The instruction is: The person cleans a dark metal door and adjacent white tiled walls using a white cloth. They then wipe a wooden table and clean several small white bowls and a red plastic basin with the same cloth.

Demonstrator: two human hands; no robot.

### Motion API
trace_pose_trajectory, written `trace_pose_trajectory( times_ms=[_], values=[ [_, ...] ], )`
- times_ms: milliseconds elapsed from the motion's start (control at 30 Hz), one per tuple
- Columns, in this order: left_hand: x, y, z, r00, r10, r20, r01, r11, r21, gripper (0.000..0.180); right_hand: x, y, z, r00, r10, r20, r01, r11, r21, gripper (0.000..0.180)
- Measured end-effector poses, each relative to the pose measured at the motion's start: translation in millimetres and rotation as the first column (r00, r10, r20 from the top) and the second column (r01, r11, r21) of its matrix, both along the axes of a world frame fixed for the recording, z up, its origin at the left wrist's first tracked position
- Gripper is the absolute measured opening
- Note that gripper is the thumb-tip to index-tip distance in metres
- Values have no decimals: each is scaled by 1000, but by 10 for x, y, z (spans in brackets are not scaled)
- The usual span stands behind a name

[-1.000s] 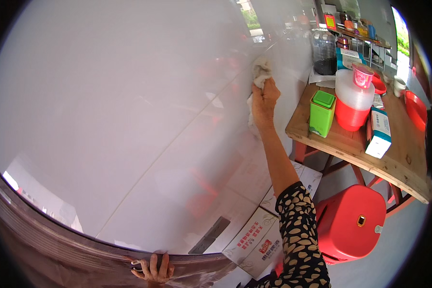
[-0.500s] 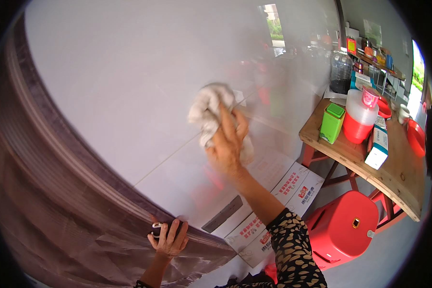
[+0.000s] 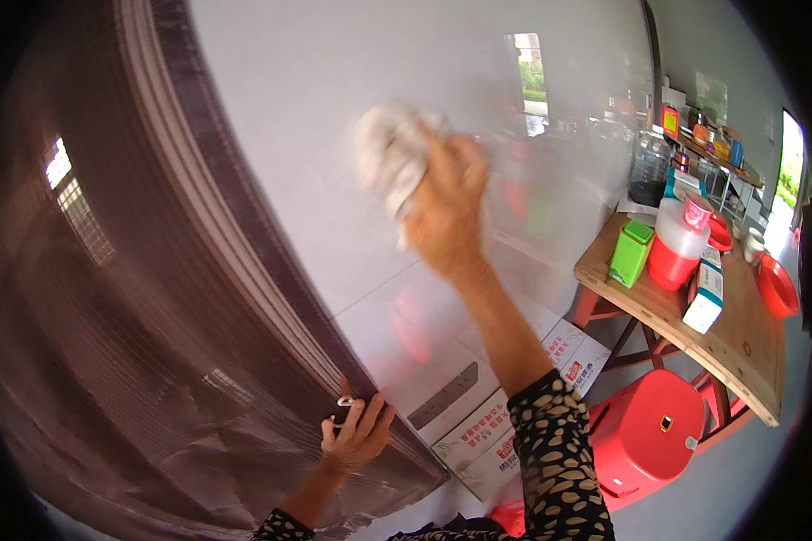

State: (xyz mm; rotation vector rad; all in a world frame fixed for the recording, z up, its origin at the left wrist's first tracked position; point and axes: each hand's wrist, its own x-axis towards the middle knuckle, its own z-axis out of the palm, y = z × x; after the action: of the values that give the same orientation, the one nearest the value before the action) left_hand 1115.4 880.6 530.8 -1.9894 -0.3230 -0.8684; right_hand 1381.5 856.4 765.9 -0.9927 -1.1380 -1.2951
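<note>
My right hand [image 3: 449,216] grips a crumpled whitish cloth [image 3: 386,153] and presses it against the glossy pale tiled wall [image 3: 280,126]. Hand and cloth are blurred by motion. Lower down, my left hand [image 3: 359,436] lies on the dark edge strip of a brown curtain-like screen [image 3: 144,298]. Its fingers are stretched out and a little apart. Beside those fingers sits a small white hook-shaped piece [image 3: 346,401] on the strip. The fingertips' contact with the edge cannot be made out fully.
A grey socket strip [image 3: 444,395] is on the lower wall, above white printed cartons [image 3: 478,431]. To the right, a wooden table [image 3: 740,361] bears a green canister [image 3: 632,254], a red-and-clear jug [image 3: 675,248] and a box [image 3: 705,293]. A red plastic stool [image 3: 654,428] stands below.
My right hand has moved the cloth upward along the wall. The view has turned, so the screen fills more of the left side. My left hand stays at the screen's edge.
</note>
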Motion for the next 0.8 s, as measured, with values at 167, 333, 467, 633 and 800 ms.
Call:
trace_pose_trajectory(
  times_ms=[167, 333, 467, 633, 800],
  values=[
    [26, -69, 102, 998, -47, 41, 49, 998, -48, 24, 129, 51, 612, 957, 131, -257, -105, 988, 113, 44],
    [-24, -62, 136, 996, -72, 50, 75, 995, -58, 24, -393, 62, 605, 992, 100, -72, -95, 993, 65, 41],
    [-25, -95, 175, 997, -69, 34, 72, 995, -70, 23, -697, 11, 336, 991, 129, 41, -128, 992, -23, 40],
    [46, -87, 137, 992, -115, 43, 120, 983, -138, 23, -816, 122, -278, 983, 176, -44, -177, 984, -17, 55],
    [9, -26, 52, 984, -172, 54, 179, 968, -174, 18, -1048, 171, -1113, 978, 109, -176, -126, 988, -87, 52]
  ],
)
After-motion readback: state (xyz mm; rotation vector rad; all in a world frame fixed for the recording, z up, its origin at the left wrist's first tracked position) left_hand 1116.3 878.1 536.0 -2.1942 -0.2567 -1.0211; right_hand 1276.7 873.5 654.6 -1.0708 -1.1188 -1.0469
